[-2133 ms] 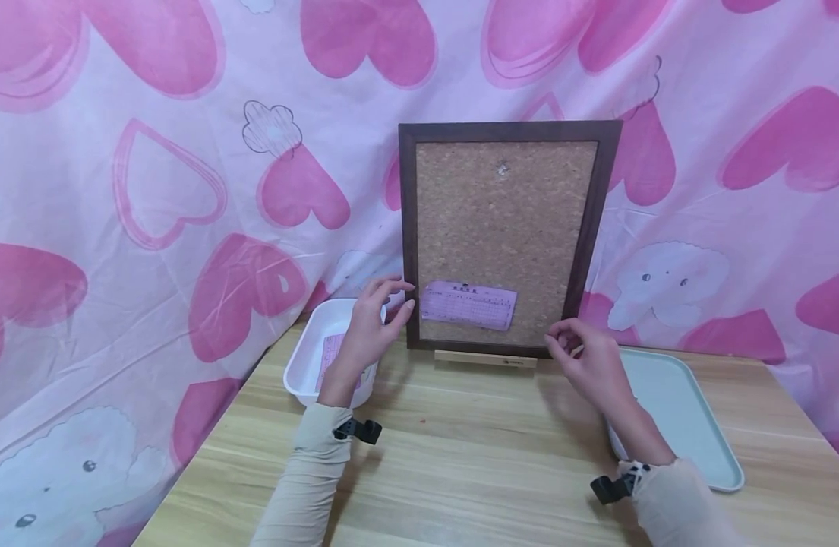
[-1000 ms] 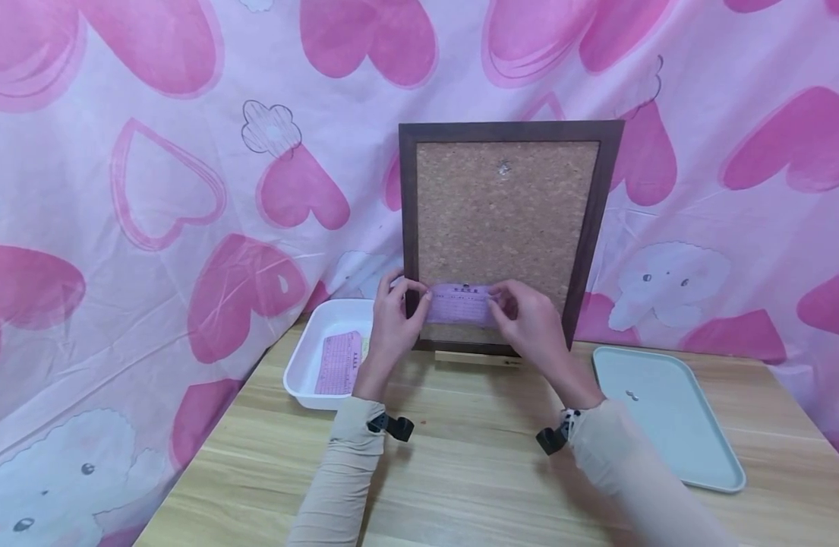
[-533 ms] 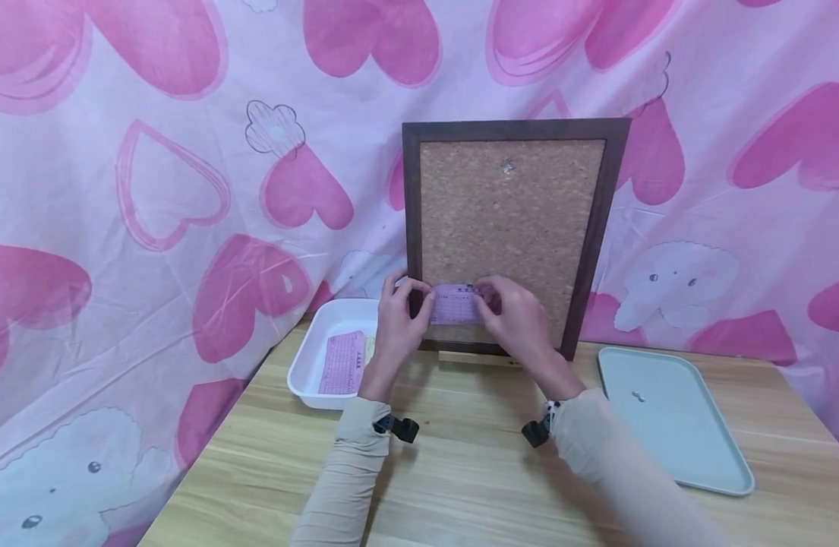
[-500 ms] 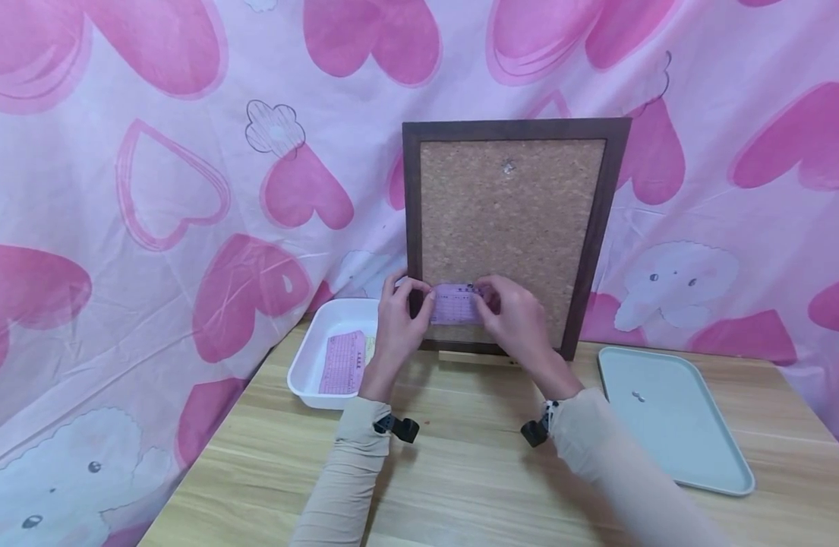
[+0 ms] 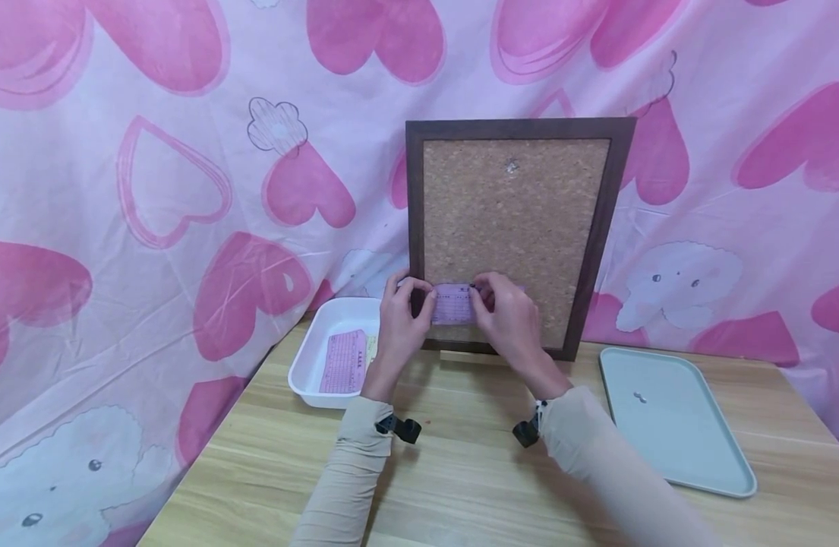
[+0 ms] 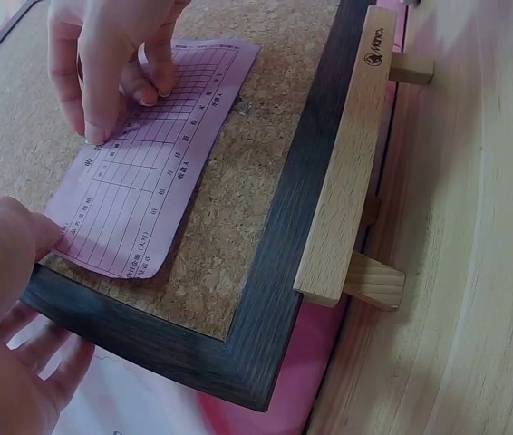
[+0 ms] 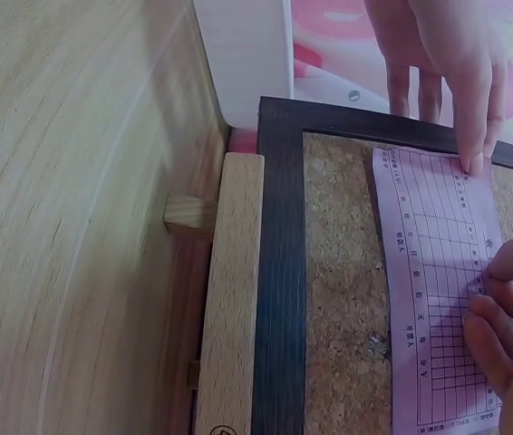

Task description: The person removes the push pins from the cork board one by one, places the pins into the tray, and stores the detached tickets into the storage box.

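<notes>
A pink printed slip (image 5: 452,305) lies flat against the lower left of a dark-framed cork board (image 5: 518,213), which stands upright on a wooden stand (image 6: 347,163). My left hand (image 5: 404,319) grips the board's left edge. Its thumb side presses the slip's edge, and other fingers show behind the frame in the left wrist view. My right hand (image 5: 506,315) has bent fingers on the slip near its top edge. A small dark spot (image 5: 472,286) at that edge sits right by the fingertips; I cannot tell whether they pinch it.
Left of the board stands a white tub (image 5: 308,380) holding another pink slip (image 5: 342,361). On the right lies a pale green tray (image 5: 692,433) with small shiny pieces (image 5: 639,397) on it. A heart-patterned cloth (image 5: 152,319) hangs behind the wooden table (image 5: 460,486).
The right hand has come from the board's lower right corner to the slip, then slid left to its top middle. The left hand has shifted right onto the slip's edge.
</notes>
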The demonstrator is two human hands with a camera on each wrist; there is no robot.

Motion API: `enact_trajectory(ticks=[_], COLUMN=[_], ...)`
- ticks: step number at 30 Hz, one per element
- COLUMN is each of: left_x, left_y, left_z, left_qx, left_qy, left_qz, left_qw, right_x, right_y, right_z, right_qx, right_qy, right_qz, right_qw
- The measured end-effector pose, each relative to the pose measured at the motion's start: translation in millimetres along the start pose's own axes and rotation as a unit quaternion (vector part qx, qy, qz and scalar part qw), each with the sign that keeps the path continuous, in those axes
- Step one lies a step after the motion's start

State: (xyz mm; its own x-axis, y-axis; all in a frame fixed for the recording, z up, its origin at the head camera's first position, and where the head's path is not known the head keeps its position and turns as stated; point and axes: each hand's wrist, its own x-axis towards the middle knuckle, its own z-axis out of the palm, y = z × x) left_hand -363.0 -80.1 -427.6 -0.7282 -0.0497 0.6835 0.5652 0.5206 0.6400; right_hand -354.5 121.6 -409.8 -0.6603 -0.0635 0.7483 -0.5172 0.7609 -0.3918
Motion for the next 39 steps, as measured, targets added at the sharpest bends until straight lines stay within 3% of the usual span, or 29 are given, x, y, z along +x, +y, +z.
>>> enact_trajectory(ticks=[20,39], left_x=[0.2,0.3], left_y=[-1.4,0.7], left_z=[-0.2,-0.6], left_qx=[-0.002,0.002], left_qy=[-0.002,0.004], left_qz=[-0.001,0.0], left_qw=[1.0,1.0], right_x=[-1.2,-0.6], right_y=[-2.7,-1.0], right_z=[0.9,-0.8], right_qx=[0.001,-0.002], right_qy=[0.018,0.0], right_qz=[-0.005,-0.008], right_qw=[0.9998,1.0])
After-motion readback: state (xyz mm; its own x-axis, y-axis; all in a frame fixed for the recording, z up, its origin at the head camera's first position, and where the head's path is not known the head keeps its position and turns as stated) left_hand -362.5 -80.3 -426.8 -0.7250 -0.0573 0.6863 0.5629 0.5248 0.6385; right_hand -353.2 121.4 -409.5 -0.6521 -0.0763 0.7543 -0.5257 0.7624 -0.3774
